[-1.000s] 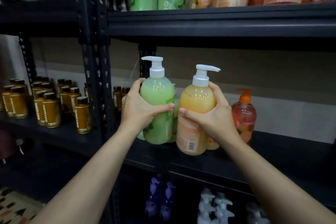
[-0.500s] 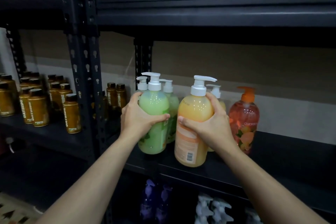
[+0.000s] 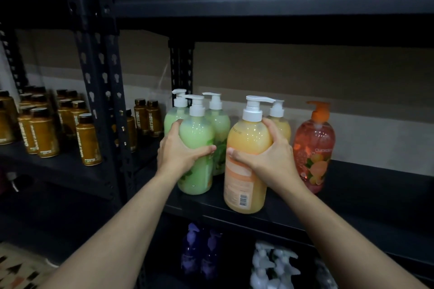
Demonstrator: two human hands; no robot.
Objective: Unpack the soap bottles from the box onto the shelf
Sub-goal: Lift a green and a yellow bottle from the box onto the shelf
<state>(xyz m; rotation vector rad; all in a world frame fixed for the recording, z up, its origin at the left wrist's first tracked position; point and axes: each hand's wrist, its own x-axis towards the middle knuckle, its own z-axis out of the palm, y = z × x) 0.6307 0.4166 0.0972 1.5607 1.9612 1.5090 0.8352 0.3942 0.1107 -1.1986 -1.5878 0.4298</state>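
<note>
Black shelf (image 3: 375, 195) w/ 3 green btls (image 3: 197, 131), 2 orange btls (image 3: 249, 143), 1 red btl (image 3: 314, 143).

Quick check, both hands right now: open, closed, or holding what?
Left hand: closed around the front green soap bottle.
Right hand: closed around the front orange soap bottle.

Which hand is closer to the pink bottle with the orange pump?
Right. The right hand grips the orange bottle just left of the pink bottle; the left hand grips the green bottle, farther left.
</note>
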